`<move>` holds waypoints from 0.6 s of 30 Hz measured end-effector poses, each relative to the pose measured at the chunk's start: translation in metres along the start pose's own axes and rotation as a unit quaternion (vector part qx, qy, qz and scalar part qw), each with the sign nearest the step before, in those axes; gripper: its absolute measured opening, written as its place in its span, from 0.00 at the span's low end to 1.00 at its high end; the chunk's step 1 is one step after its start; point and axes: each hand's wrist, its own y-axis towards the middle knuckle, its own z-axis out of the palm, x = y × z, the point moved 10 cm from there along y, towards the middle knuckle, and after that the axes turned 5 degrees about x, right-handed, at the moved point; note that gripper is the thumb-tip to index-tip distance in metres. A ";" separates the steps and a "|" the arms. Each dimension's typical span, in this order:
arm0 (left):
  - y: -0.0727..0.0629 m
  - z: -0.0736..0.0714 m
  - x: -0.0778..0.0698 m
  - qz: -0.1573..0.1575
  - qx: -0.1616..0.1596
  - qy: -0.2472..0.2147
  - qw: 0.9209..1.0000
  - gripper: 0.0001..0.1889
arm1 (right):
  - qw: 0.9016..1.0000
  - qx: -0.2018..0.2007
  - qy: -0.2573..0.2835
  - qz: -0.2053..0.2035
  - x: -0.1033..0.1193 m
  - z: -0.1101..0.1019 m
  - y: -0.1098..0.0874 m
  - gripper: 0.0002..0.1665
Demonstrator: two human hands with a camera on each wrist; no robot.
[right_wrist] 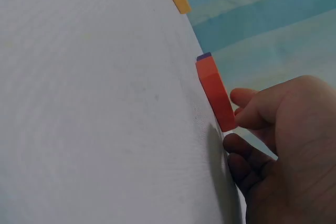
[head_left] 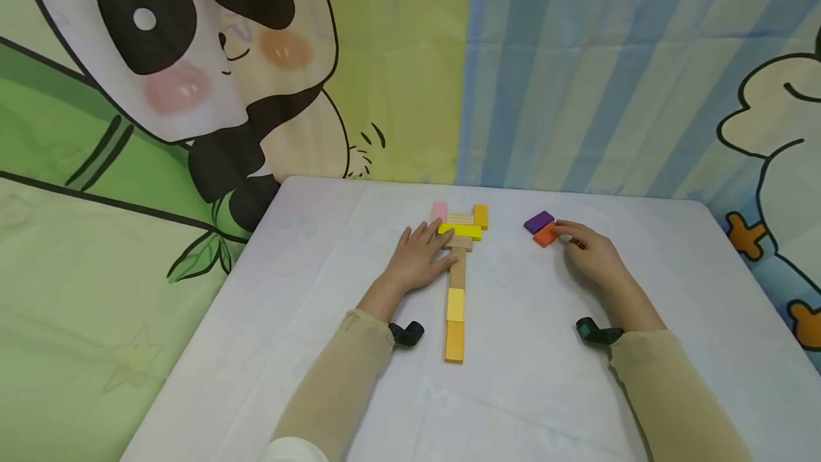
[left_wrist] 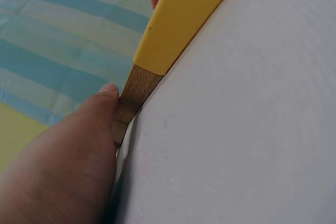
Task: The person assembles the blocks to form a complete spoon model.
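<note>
My left hand (head_left: 420,257) rests palm down beside a row of small blocks, fingers extended. Its fingertips touch the bright yellow block (head_left: 467,232), and its thumb lies against the tan block (head_left: 457,271), also seen in the left wrist view as a wooden block (left_wrist: 139,88) behind a yellow block (left_wrist: 181,19). At the right, my right hand (head_left: 595,254) has its fingertips at the edge of an orange block (head_left: 544,235), its other fingers loosely bent. This orange block (right_wrist: 216,95) lies on the table, its side against a purple block (head_left: 539,222).
A pink block (head_left: 439,211), pale thin strips (head_left: 460,219) and an orange-yellow block (head_left: 480,216) form the far end of the row. Two yellow blocks (head_left: 455,323) end it nearer me. The white-covered table (head_left: 359,391) meets a printed cloth backdrop (head_left: 398,91).
</note>
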 end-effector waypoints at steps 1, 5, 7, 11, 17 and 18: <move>0.000 0.000 0.000 -0.001 0.000 0.002 1.000 0.36 | 1.000 0.000 0.003 -0.001 -0.002 0.001 0.000 0.26; 0.000 -0.001 0.001 -0.005 0.002 -0.002 1.000 0.36 | 1.000 -0.016 0.006 -0.011 -0.004 0.002 0.000 0.25; 0.000 -0.001 0.002 -0.005 0.003 -0.006 1.000 0.36 | 1.000 -0.025 0.010 -0.014 -0.004 0.002 0.000 0.24; -0.001 -0.001 0.001 -0.004 0.002 -0.009 1.000 0.36 | 0.999 -0.032 0.012 -0.026 -0.003 0.002 -0.001 0.23; 0.000 -0.001 -0.001 -0.004 0.003 -0.006 1.000 0.36 | 0.999 -0.020 0.000 -0.033 -0.004 0.006 -0.002 0.23; 0.001 0.000 -0.001 -0.004 0.003 -0.008 1.000 0.36 | 0.999 -0.019 -0.001 -0.030 -0.005 0.007 -0.002 0.23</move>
